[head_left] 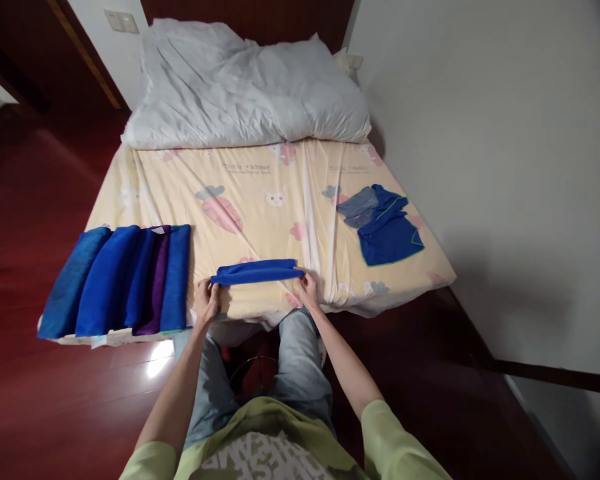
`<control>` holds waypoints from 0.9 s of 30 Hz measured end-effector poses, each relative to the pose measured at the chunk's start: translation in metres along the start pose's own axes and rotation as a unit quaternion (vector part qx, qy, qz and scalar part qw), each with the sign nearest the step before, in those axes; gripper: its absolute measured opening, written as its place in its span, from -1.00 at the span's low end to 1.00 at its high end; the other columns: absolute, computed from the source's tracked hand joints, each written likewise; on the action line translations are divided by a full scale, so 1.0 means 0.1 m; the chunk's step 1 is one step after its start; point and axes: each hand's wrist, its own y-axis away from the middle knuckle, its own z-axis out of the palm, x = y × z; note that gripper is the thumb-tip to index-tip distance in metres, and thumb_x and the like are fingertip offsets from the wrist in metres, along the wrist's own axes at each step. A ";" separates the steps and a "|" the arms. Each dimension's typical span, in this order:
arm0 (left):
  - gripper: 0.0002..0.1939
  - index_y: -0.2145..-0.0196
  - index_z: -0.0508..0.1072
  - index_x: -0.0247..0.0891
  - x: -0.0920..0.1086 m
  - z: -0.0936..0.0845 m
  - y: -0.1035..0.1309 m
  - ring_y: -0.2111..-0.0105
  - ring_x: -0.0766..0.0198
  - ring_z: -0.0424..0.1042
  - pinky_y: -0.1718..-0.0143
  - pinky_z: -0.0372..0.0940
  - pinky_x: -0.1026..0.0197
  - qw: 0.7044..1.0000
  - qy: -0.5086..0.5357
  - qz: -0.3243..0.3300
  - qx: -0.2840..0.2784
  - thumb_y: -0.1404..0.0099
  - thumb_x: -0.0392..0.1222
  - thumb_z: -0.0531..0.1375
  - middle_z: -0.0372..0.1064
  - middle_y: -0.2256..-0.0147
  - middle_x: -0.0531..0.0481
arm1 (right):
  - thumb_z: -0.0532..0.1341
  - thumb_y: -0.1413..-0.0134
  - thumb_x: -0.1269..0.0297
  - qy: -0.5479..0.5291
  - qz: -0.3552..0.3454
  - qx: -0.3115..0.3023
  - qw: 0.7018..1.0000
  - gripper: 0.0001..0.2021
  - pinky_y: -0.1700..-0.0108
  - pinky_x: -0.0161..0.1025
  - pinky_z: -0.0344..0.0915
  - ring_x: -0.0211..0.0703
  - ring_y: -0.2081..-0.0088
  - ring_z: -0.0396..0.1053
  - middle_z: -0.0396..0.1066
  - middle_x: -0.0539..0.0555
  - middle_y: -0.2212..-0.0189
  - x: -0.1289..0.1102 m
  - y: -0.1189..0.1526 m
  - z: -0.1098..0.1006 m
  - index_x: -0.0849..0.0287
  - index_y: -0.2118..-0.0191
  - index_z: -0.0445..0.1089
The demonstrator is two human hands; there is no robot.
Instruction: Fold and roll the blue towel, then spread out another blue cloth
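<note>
A blue cloth [260,271], folded into a long narrow strip, lies crosswise near the front edge of the bed. My left hand [207,300] pinches its left end, and my right hand [307,291] pinches its right end. Left of my left hand, several folded cloths lie side by side: a teal-blue one [73,287], bright blue ones [107,283], a purple one [155,287] and a blue one [177,280]. Over on the right lies a loose, crumpled blue cloth with green edging [390,237], touching a grey cloth [359,207].
The bed [265,193] has a yellow sheet printed with carrots and rabbits. A large white pillow or quilt [250,87] lies across its far end. A white wall [505,167] rises on the right; dark red floor [40,400] shows at the left.
</note>
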 end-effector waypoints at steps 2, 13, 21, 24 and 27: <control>-0.60 0.04 0.44 -0.21 -0.01 0.01 0.00 0.08 0.07 0.44 -0.04 0.36 0.01 1.000 -0.007 -0.012 0.010 -0.40 0.12 0.05 0.41 0.11 -0.15 | 0.17 -0.21 -0.01 0.013 0.035 0.015 0.999 -0.67 0.23 -0.24 0.41 -0.18 0.36 0.37 0.42 0.02 0.44 0.04 0.00 0.01 0.18 0.31 0.42; -0.60 -0.01 0.43 -0.22 0.10 0.08 0.03 0.13 0.02 0.44 0.03 0.34 0.00 0.996 -0.067 0.013 0.049 -0.47 0.09 0.00 0.42 0.18 -0.17 | 0.17 -0.18 -0.16 0.035 0.049 0.043 0.997 -0.54 0.28 -0.25 0.33 -0.17 0.38 0.37 0.46 0.07 0.44 -0.02 -0.03 0.08 0.21 0.32 0.46; -0.56 -0.13 0.40 -0.23 0.17 0.09 0.01 0.11 0.00 0.41 -0.01 0.31 -0.04 0.996 -0.070 0.021 0.051 -0.49 0.06 -0.02 0.41 0.24 -0.16 | 0.20 -0.13 -0.16 0.045 0.065 0.069 0.994 -0.51 0.21 -0.21 0.39 -0.12 0.31 0.46 0.54 0.18 0.31 0.00 -0.07 0.11 0.25 0.18 0.49; -0.60 -0.09 0.43 -0.23 0.22 0.05 0.01 0.04 -0.03 0.39 -0.07 0.28 -0.09 0.994 -0.089 0.038 0.058 -0.47 0.01 0.03 0.42 0.13 -0.22 | 0.18 -0.17 -0.11 0.064 0.051 0.058 0.995 -0.54 0.23 -0.22 0.39 -0.14 0.35 0.43 0.51 0.13 0.35 -0.05 -0.04 0.13 0.24 0.11 0.45; -0.68 -0.03 0.48 -0.19 0.25 -0.05 0.00 -0.06 -0.04 0.36 -0.14 0.24 -0.12 0.985 -0.132 0.104 0.038 -0.43 -0.13 0.06 0.39 -0.06 -0.27 | 0.14 -0.25 0.02 0.125 -0.018 0.063 0.990 -0.61 0.10 -0.15 0.41 -0.09 0.22 0.44 0.50 0.18 0.23 -0.12 0.01 0.14 0.22 0.03 0.43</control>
